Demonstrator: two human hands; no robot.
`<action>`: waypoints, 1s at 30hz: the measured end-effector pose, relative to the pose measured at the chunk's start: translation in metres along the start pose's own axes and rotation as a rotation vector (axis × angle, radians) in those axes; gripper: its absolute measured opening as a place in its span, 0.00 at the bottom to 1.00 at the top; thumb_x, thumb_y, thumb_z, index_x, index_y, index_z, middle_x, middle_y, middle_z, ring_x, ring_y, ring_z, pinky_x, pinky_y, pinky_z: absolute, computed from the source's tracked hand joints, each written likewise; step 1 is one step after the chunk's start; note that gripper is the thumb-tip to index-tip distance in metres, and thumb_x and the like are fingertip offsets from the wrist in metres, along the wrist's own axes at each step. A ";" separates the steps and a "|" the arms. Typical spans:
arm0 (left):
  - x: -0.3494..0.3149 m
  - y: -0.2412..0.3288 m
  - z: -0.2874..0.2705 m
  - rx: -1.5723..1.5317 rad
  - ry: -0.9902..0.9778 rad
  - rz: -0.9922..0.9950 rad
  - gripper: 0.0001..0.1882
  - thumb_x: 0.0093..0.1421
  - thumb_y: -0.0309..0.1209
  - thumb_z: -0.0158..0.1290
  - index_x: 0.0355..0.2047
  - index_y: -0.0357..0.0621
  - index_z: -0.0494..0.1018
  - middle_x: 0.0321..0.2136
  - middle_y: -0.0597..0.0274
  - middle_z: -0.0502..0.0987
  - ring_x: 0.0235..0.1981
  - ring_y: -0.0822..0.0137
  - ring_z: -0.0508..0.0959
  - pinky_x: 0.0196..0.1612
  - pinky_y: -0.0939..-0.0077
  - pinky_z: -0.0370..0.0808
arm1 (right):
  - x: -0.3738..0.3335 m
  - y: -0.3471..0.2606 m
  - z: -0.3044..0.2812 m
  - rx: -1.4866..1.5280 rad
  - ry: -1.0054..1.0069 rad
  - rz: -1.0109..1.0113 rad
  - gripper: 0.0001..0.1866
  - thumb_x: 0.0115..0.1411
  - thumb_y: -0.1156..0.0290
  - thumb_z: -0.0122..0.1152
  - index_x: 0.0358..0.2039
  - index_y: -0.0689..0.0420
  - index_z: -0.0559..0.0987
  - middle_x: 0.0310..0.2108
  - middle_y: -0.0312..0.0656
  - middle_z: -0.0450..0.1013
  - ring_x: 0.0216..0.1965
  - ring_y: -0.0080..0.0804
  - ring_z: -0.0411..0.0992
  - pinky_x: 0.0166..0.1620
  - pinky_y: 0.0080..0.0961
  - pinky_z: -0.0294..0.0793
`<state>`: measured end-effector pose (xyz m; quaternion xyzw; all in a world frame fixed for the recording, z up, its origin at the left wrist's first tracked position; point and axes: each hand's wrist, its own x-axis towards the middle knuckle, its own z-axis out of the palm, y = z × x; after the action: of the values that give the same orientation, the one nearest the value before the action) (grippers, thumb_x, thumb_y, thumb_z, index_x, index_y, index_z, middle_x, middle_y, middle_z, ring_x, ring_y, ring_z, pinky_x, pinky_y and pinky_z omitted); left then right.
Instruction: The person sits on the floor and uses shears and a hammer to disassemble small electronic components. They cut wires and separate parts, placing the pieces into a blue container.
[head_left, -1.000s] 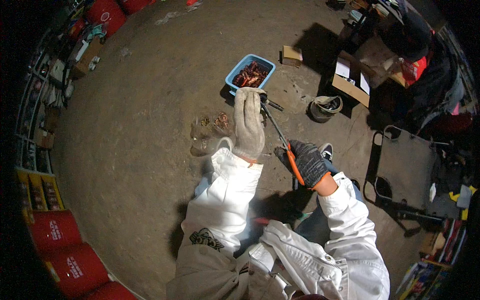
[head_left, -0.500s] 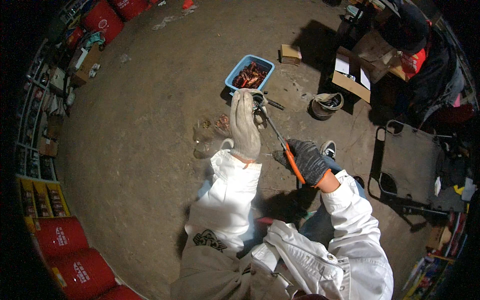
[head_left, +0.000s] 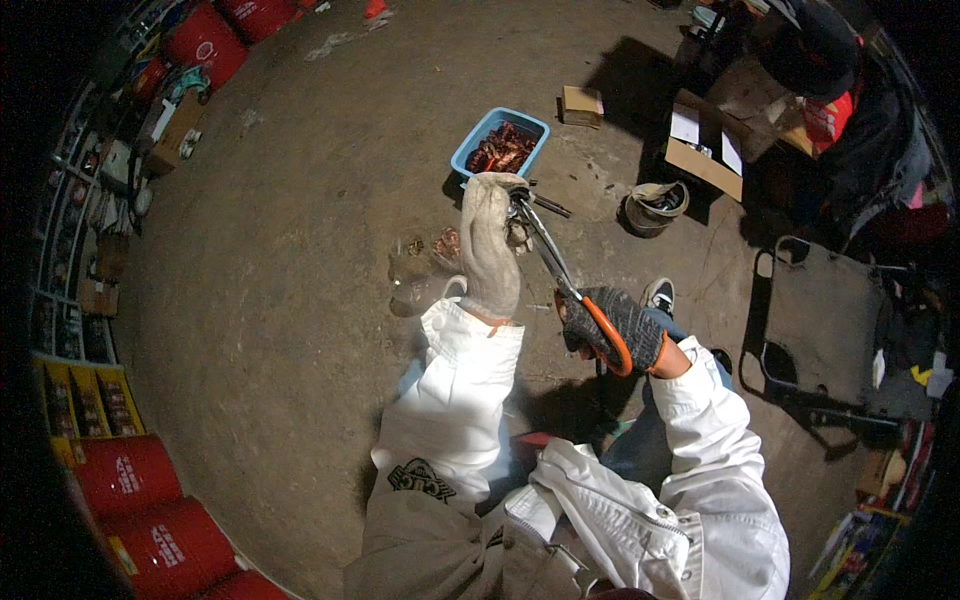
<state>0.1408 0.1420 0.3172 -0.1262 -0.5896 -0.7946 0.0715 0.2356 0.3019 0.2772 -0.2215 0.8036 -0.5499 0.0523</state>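
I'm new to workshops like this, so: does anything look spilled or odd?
Coppery bits lie on the floor outside the blue tub; whether spilled, I can't tell. The gloves mismatch too: pale on the left hand, dark on the right hand.

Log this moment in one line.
left hand: holds dark part; right hand: holds orange-handled tool; ahead: blue basin of reddish-brown pieces

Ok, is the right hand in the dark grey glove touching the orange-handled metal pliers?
Touching: the head view shows the right hand gripping the pliers' orange handle.
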 end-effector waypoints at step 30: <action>-0.001 -0.006 -0.002 -0.238 -0.097 -0.168 0.16 0.68 0.44 0.36 0.37 0.45 0.66 0.26 0.68 0.71 0.18 0.84 0.65 0.18 0.92 0.64 | 0.003 0.022 0.020 -0.732 0.055 -0.230 0.20 0.51 0.70 0.52 0.47 0.56 0.72 0.29 0.51 0.71 0.28 0.45 0.71 0.29 0.35 0.69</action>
<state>0.1402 0.1416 0.3104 -0.1221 -0.5026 -0.8550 -0.0392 0.2332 0.2904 0.2501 -0.2993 0.9178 -0.2345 -0.1141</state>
